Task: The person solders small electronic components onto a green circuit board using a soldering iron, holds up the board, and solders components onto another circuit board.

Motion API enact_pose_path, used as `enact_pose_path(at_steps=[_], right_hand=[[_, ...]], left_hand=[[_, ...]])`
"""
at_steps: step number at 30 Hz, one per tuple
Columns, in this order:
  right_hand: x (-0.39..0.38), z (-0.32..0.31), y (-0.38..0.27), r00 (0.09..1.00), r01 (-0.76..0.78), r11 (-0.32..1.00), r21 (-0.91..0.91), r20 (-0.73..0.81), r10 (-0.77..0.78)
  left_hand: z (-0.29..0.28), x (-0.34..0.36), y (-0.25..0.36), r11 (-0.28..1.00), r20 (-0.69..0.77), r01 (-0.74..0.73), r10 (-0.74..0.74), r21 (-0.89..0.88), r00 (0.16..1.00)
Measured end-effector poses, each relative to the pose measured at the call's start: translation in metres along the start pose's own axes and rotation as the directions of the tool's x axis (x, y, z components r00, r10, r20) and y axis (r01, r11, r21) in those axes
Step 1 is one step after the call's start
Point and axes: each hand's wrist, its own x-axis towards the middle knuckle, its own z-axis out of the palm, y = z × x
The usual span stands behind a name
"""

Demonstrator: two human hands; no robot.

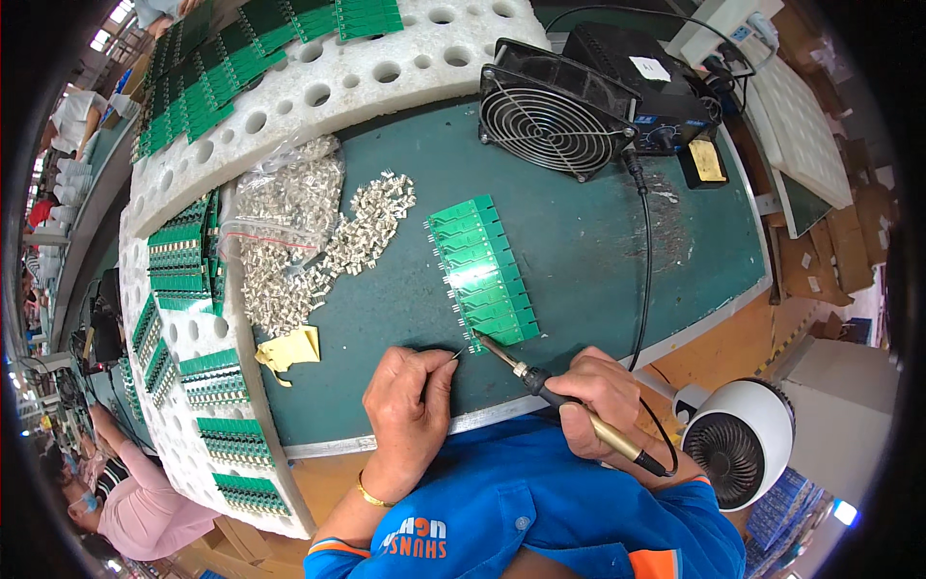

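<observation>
A green circuit board panel (487,265), made of several narrow boards side by side, lies on the bench in front of me. Small pale parts line its left edge. My right hand (600,398) grips a soldering iron (552,386), whose tip touches or hovers just over the near left corner of the panel; I cannot tell which. Close to that corner, my left hand (407,391) pinches a thin solder wire (460,354) between thumb and forefinger. Most of the wire is hidden in the hand.
Small metal-and-white connectors (371,227) spill from a clear plastic bag (289,193). White foam trays (386,72) with more boards stand left and behind. A black fan (550,125), a black soldering station (646,87), its cord (646,261) and a yellow sponge (707,161) occupy the right.
</observation>
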Motion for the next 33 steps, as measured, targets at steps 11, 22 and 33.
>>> enact_pose_path(at_steps=[11,22,33], right_hand=[[0.0036,-0.0014,-0.0020,1.000,-0.006,1.000,-0.003,0.015,0.006],[0.0035,-0.0018,-0.0007,1.000,-0.003,1.000,-0.015,0.021,0.004],[0.0057,-0.0021,-0.0024,0.999,-0.020,1.000,-0.019,0.025,0.021]], left_hand=[[-0.0001,0.0017,-0.0011,1.000,-0.003,-0.006,0.006,0.007,1.000],[-0.0007,0.0031,0.0004,0.999,0.000,-0.033,0.033,0.015,0.999],[0.0010,0.0046,0.0001,1.000,0.020,-0.012,0.012,0.021,1.000]])
